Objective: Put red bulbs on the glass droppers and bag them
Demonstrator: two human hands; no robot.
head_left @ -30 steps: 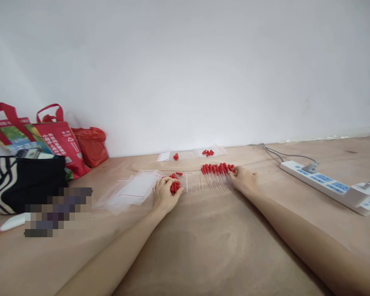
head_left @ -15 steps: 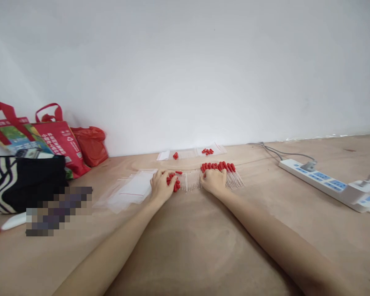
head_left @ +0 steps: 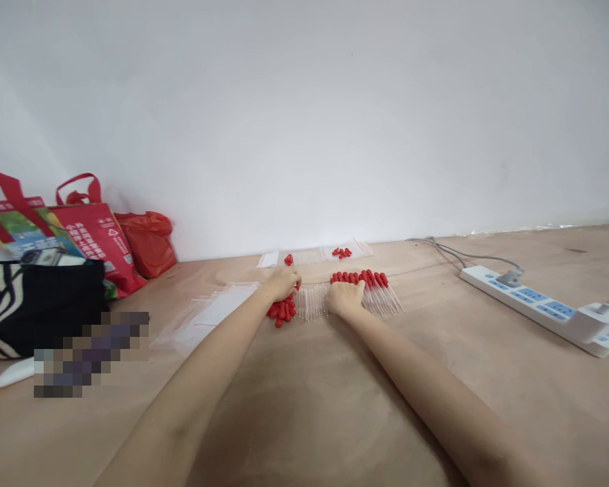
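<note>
Around ten o'clock from the bare sticks point(head_left: 312, 302), the left hand point(head_left: 283, 281) bends its fingers above loose red caps point(head_left: 282, 312) near nine, the right hand point(head_left: 346, 297) curls its own at three, any pinch hidden, apparently mid-capping, which calls for aligning cap with stick.

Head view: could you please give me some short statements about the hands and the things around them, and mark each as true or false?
1. The left hand is beyond the pile of loose red caps. True.
2. The power strip has no plug in it. False: a grey plug sits in the power strip.
3. Bare clear tubes lie between the left hand and the right hand. True.
4. The red plastic bag is right of both hands. False: the red plastic bag is left of them.
</note>
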